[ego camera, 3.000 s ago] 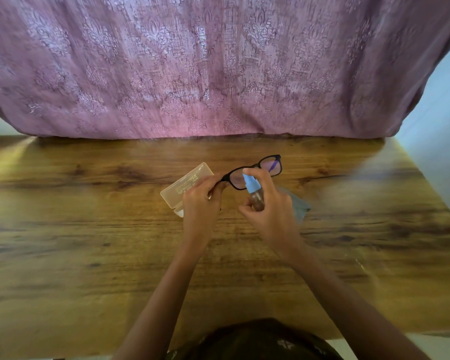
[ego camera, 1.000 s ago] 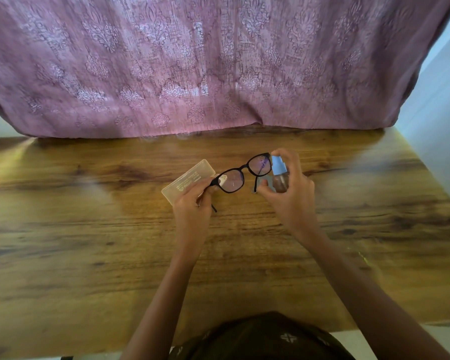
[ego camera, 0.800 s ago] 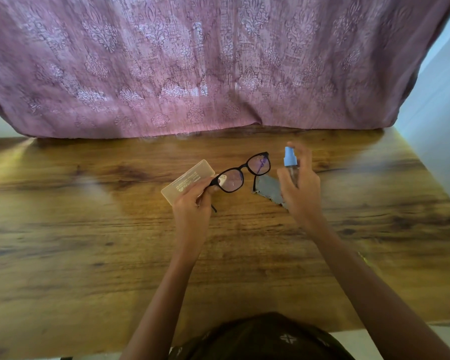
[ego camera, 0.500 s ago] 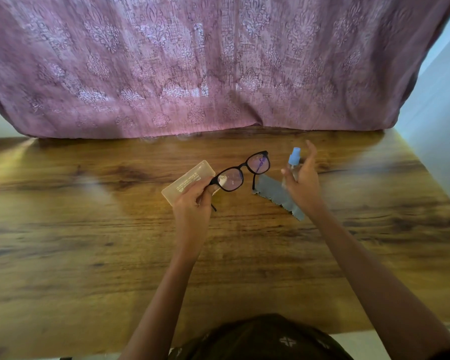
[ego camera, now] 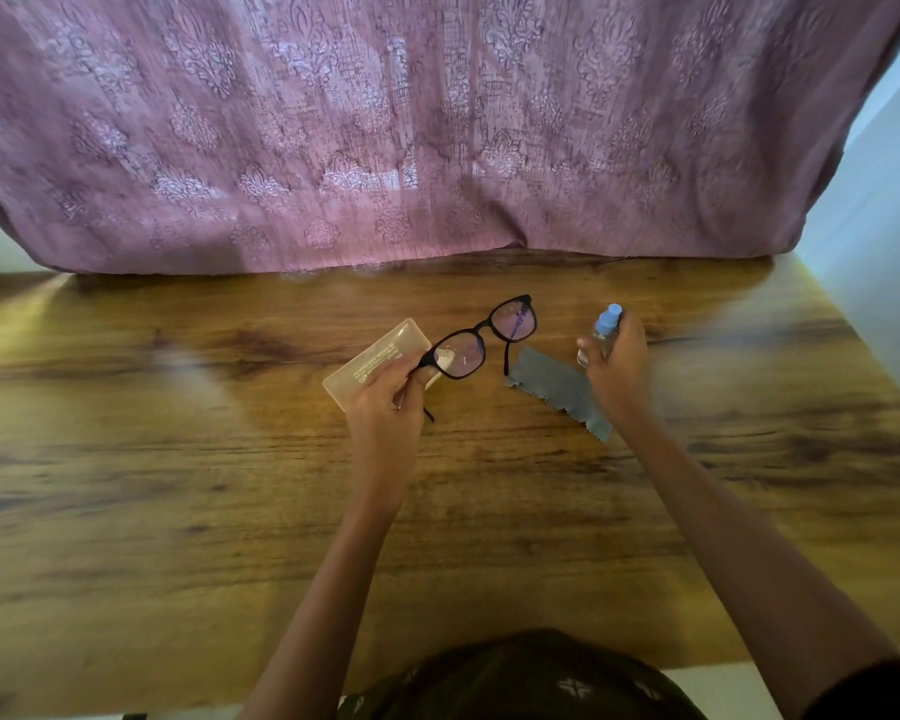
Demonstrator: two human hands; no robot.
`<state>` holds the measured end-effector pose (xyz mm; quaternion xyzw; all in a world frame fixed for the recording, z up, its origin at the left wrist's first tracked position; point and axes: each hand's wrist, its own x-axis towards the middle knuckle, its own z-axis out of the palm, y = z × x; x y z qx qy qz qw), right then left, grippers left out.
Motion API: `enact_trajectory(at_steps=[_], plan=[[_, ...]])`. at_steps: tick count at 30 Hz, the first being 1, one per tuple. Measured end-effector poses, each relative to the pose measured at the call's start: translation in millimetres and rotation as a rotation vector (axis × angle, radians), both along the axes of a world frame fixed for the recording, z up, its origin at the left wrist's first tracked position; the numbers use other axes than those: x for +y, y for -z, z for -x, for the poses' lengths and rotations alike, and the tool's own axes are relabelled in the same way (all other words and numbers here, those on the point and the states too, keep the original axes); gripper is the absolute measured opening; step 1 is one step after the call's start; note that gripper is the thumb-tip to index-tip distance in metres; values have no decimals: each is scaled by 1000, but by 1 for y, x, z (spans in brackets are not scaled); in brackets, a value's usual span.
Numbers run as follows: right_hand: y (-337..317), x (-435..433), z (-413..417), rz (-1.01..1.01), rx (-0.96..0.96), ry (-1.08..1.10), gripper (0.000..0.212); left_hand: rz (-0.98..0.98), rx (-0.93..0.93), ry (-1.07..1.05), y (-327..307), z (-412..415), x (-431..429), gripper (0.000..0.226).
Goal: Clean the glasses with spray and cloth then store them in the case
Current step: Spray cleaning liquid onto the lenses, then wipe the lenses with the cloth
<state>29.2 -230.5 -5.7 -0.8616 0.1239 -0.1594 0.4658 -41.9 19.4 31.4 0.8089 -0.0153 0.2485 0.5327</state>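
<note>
Plainly, the job is sitting in its early part. The person's left hand (ego camera: 385, 402) is pinching the black-framed glasses (ego camera: 485, 326) at one hinge end, holding them up above the bench (ego camera: 178, 511) with the lenses tilted toward the camera and one temple arm hanging down. The right hand (ego camera: 617, 366) is curling its fingers and thumb round the small spray bottle (ego camera: 608, 319), which is standing upright with its blue cap on top, off to the right of the glasses and apart from them. Whether the bottle's base is touching the bench cannot be told.

A pale patch is showing on the lens nearer the left hand, but whether that is spray or only reflected light is not clear, so the spraying step cannot be counted as done from this view. The grey cloth (ego camera: 557, 387) is lying flat on the bench between the two hands, with neither hand touching it, so wiping is judged as not yet begun. The translucent case (ego camera: 375, 358) is lying just behind the left hand, apparently closed, and the glasses are not in it. Wiping both lenses, folding the arms, opening the case and storing the glasses are all remaining.
</note>
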Motion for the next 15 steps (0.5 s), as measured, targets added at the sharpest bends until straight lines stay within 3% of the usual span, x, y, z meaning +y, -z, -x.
enact_trajectory(at_steps=[5,7,9,12,15], plan=[[2,-5,1,-86,38,4,41,-23,-2,-10,1,-1,1,26],[6,-8,8,-144,101,81,54,-27,-3,-11,-1,0,1,30],[12,-13,21,-75,217,160,59,-39,7,-14,-2,1,1,31],[21,-21,44,206,299,103,51,-55,7,-9,0,1,2,27],[19,-21,57,197,268,2,25,-51,15,9,0,0,2,21]])
